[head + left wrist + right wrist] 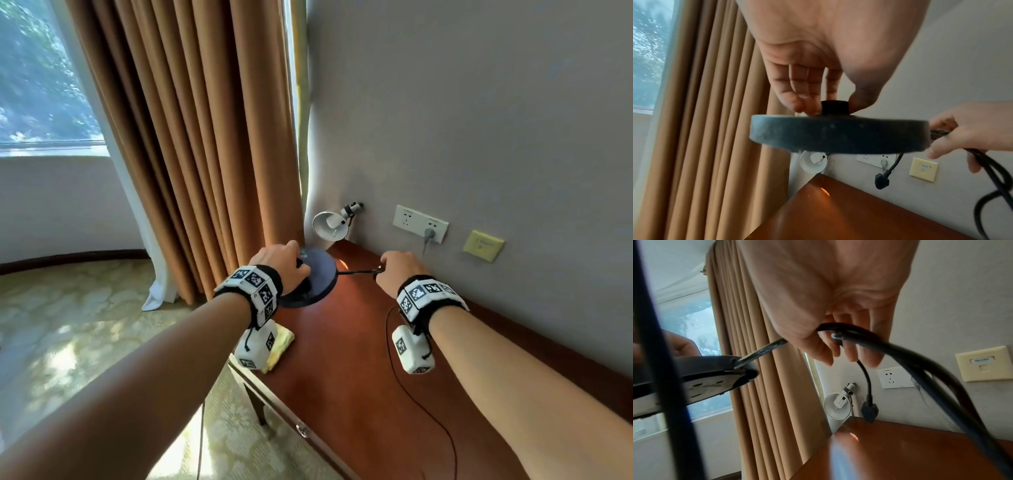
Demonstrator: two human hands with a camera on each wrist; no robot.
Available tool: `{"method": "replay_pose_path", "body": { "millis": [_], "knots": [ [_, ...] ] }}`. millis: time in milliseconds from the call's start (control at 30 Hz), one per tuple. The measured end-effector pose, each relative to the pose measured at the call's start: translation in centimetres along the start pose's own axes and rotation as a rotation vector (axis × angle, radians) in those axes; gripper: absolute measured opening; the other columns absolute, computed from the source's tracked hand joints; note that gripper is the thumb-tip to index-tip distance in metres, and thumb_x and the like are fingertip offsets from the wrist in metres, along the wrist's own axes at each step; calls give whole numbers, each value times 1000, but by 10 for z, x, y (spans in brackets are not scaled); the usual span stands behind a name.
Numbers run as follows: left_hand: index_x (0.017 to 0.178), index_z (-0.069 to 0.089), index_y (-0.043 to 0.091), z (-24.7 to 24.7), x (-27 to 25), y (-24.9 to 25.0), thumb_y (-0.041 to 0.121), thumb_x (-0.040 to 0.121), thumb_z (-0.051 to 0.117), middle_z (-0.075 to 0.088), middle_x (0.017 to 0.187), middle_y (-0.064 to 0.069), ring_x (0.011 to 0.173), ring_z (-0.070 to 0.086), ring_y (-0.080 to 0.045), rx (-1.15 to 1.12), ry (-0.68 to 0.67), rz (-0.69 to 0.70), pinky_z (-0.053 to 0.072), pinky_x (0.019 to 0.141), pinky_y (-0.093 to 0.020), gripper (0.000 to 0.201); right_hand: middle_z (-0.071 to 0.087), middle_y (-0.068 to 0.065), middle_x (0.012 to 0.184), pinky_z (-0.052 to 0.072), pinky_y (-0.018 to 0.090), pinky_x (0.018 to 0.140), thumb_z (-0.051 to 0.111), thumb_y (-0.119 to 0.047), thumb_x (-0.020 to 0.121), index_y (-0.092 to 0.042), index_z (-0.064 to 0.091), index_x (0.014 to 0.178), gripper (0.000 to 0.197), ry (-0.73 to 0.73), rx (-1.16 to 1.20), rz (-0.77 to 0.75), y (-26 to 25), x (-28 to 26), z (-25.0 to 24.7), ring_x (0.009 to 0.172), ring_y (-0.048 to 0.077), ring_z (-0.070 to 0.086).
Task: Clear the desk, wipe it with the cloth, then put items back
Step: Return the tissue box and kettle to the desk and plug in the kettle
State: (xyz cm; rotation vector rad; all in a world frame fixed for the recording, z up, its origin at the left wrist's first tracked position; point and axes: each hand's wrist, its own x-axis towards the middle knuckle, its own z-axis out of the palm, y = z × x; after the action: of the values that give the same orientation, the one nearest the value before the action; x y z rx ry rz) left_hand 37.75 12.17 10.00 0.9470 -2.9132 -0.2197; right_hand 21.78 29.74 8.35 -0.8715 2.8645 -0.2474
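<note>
while you hold it clear of the desk [342, 359], the round dark base [838, 133] lies nearly flat, its broad face up and tipped a little, above the desk's far left corner beside the curtain [191, 137]. its cord [760, 350] leaves the rim on the right side and runs sideways toward your other hand, so the long line of the whole thing goes left to right, roughly along the wall [479, 102].

your left hand [807, 73] reaches down from above, palm down, fingers curled together and pinching the short black stub [834, 107] at the base's centre against the thumb. your right hand [828, 296] sits level with it, just right of the rim, fingers curled round loops of the cord; the black plug [869, 412] dangles below them, above the desk's back edge.

near your left wrist a yellow cloth [281, 346] lies folded on the desk's left edge. 1 white wall lamp [330, 224] points down by the corner.
</note>
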Motion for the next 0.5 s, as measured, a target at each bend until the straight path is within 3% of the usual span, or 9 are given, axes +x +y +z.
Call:
{"method": "replay_pose_path", "body": {
  "millis": [133, 233, 300, 367, 500],
  "knots": [
    [112, 53, 18, 10, 41, -4, 41, 94, 49, 63, 99, -4, 83, 58, -25, 26, -29, 23, 48, 69, -34, 30, 63, 14, 120, 50, 35, 83, 68, -33, 79, -13, 58, 118, 45, -51, 10, 87, 1, 44, 11, 110, 35, 60],
    [115, 52, 17, 19, 75, -11, 40, 95, 49, 58, 94, -2, 81, 54, -24, 67, -64, 8, 43, 66, -34, 31, 52, 21, 133, 47, 40, 92, 76, -50, 67, -10, 46, 132, 82, -128, 38, 153, 9, 84, 20, 124, 37, 51],
    [118, 52, 16, 23, 100, -13, 39, 95, 48, 60, 98, -4, 84, 55, -25, 89, -99, -5, 44, 67, -34, 33, 47, 23, 138, 46, 42, 95, 75, -55, 65, -11, 40, 137, 92, -158, 22, 161, 17, 112, 22, 127, 39, 48],
    [119, 50, 14, 27, 127, -11, 39, 96, 47, 62, 98, -5, 86, 57, -27, 100, -112, -5, 46, 70, -35, 34, 52, 22, 133, 48, 43, 95, 68, -54, 70, -10, 42, 134, 81, -117, 43, 130, 22, 136, 20, 123, 39, 50],
    [119, 47, 14, 43, 167, 3, 40, 95, 49, 65, 102, -8, 89, 59, -30, 88, -143, -7, 45, 69, -36, 35, 55, 21, 128, 47, 47, 93, 46, -39, 91, -10, 53, 126, 45, 115, 90, 161, 31, 169, 8, 118, 42, 53]
  ]
}}
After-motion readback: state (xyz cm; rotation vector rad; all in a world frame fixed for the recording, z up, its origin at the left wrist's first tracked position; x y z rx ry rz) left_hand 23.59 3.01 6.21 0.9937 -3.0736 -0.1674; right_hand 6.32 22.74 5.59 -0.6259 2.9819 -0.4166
